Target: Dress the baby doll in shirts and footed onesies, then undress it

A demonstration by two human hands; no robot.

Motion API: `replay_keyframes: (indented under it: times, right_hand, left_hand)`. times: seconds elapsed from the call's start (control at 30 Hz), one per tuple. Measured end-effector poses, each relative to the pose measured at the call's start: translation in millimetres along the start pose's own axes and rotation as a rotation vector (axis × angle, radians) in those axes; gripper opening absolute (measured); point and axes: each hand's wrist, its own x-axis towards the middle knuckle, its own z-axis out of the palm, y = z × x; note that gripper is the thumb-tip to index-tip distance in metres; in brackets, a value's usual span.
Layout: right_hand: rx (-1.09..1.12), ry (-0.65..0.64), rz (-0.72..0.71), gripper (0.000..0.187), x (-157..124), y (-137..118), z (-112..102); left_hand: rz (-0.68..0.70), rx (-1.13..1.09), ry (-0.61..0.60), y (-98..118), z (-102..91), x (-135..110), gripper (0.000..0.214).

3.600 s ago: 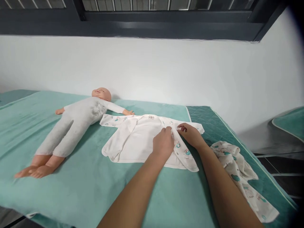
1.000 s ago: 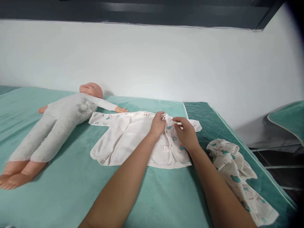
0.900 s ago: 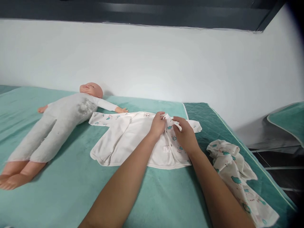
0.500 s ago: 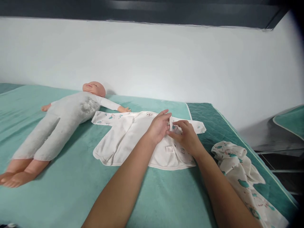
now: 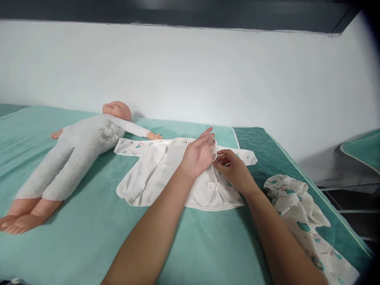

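A small white baby jacket (image 5: 160, 174) with teal prints lies spread flat on the teal mat (image 5: 89, 229). My left hand (image 5: 198, 152) rests on the jacket near its collar, thumb and forefinger pinched on the front edge and the other fingers stretched out. My right hand (image 5: 233, 170) is beside it, fingers curled and pinching the same printed front edge near the snaps. A baby doll (image 5: 80, 146) in a pale grey suit lies on its back to the left, one arm reaching toward the jacket's sleeve.
A crumpled printed baby garment (image 5: 299, 213) lies at the right, on the darker quilted mat (image 5: 267, 154) near its edge. A white wall runs behind the bed. A second teal pad (image 5: 362, 150) shows at far right, across a dark floor gap.
Both hands have moved up the jacket's front edge from the lower hem toward the collar. The right front panel now lies folded over the jacket. The view shifted slightly.
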Motion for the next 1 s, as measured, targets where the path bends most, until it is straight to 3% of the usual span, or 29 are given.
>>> replay_keyframes:
  times: [0.17,0.3,0.4,0.6,0.67,0.8,1.0]
  right_hand:
    - [-0.195,0.05,-0.023,0.042,-3,-2,10]
    - [-0.334,0.098,-0.001,0.021,-3,-2,11]
    - [-0.344,0.141,-0.014,0.011,-1,-2,4]
    - [-0.296,0.143,0.087,0.016,2,8,-12]
    - [-0.294,0.098,0.09,0.015,2,11,-14]
    - [-0.258,0.107,0.064,0.014,1,8,-16]
    - [0.1,0.159,0.254,0.015,0,-2,-19]
  left_hand:
    - [0.042,0.04,-0.008,-5,-0.5,1,0.046]
    - [0.039,0.118,-0.009,-7,-0.2,2,0.048]
    - [0.04,0.139,-0.007,-5,-0.3,1,0.049]
    - [0.161,-0.019,-0.014,-9,-6.5,2,0.04]
    - [0.195,0.078,0.075,-15,-10.4,5,0.032]
    - [0.188,0.524,0.34,-30,-19.6,14,0.015]
    - [0.319,0.967,0.287,-40,-23.6,17,0.023]
